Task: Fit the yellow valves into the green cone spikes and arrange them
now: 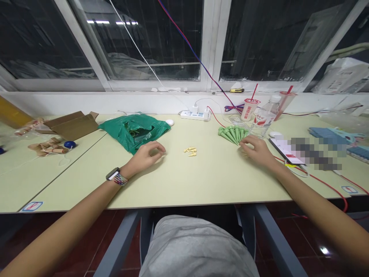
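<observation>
My left hand (146, 156), with a watch on the wrist, hovers over or rests on the table beside the green plastic bag (137, 132). Its fingers are curved, thumb apart, holding nothing. A small cluster of pale yellow plastic pieces (190, 151) lies between my hands. Green cone-shaped plastic spikes (233, 134), several of them, are fanned out with their tips toward my right hand (256, 151). That hand is bent downward at the tips, fingers loosely apart; its underside is partly hidden. Whether it touches a spike I cannot tell.
A water bottle (264, 117) and a cup with a straw (250, 109) stand behind the spikes. At right lie a phone (284, 150) and a red cable (325, 184). A power strip (196, 115) sits by the wall. Far left are a cardboard box (72, 126) and wooden toys (47, 147).
</observation>
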A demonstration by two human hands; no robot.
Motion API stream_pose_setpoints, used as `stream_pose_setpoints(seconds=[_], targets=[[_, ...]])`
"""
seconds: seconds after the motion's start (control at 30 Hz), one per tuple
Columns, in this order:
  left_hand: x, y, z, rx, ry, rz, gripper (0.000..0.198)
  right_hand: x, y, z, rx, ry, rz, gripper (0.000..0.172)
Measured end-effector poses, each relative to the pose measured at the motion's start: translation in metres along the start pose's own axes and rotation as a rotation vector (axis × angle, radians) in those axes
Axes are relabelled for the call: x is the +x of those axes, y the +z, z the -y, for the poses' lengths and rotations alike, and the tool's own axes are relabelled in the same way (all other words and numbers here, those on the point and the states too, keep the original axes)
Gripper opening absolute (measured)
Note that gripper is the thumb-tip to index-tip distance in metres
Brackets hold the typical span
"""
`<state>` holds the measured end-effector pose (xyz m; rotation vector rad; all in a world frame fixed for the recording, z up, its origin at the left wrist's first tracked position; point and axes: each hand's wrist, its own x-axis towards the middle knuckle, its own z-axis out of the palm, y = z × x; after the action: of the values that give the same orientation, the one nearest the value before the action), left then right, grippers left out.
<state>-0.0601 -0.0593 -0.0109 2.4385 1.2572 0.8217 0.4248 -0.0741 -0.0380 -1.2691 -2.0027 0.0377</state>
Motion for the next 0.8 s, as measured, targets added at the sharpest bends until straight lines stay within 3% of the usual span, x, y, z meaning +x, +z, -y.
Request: stream_pose_setpoints(seconds=[0.13, 0.23, 0.33, 0.43, 0.5, 0.6, 0.7, 0.8], targets=[[0.021, 0.023, -0.03, 0.156, 0.133, 0.05, 0.023, 0.016, -0.003, 0.021, 0.042, -0.027, -0.166, 0.029], [0.037, 0.042, -0.044, 0.191, 0.11, 0.071, 0.029, 0.034, -0.004, 0.04, 0.111, -0.029, -0.272, 0.038], [0.046, 0.052, -0.045, 0.199, 0.085, 0.08, 0.019, 0.057, -0.002, 0.055, 0.241, -0.004, -0.375, 0.047], [0.048, 0.051, -0.036, 0.149, 0.071, 0.071, 0.013, 0.077, 0.008, 0.066, 0.459, 0.005, -0.439, 0.047], [0.046, 0.044, -0.03, 0.112, 0.039, 0.039, 0.01, 0.084, 0.019, 0.074, 0.577, -0.002, -0.409, 0.043], [0.045, 0.034, -0.031, 0.083, 0.057, -0.032, 0.008, 0.083, 0.041, 0.086, 0.616, -0.012, -0.248, 0.037], [0.051, 0.03, -0.047, 0.063, 0.163, -0.033, 0.009, 0.073, 0.062, 0.098, 0.548, -0.053, -0.047, 0.029], [0.061, 0.037, -0.068, 0.08, 0.229, -0.001, 0.008, 0.061, 0.074, 0.107, 0.467, -0.13, 0.073, 0.018]])
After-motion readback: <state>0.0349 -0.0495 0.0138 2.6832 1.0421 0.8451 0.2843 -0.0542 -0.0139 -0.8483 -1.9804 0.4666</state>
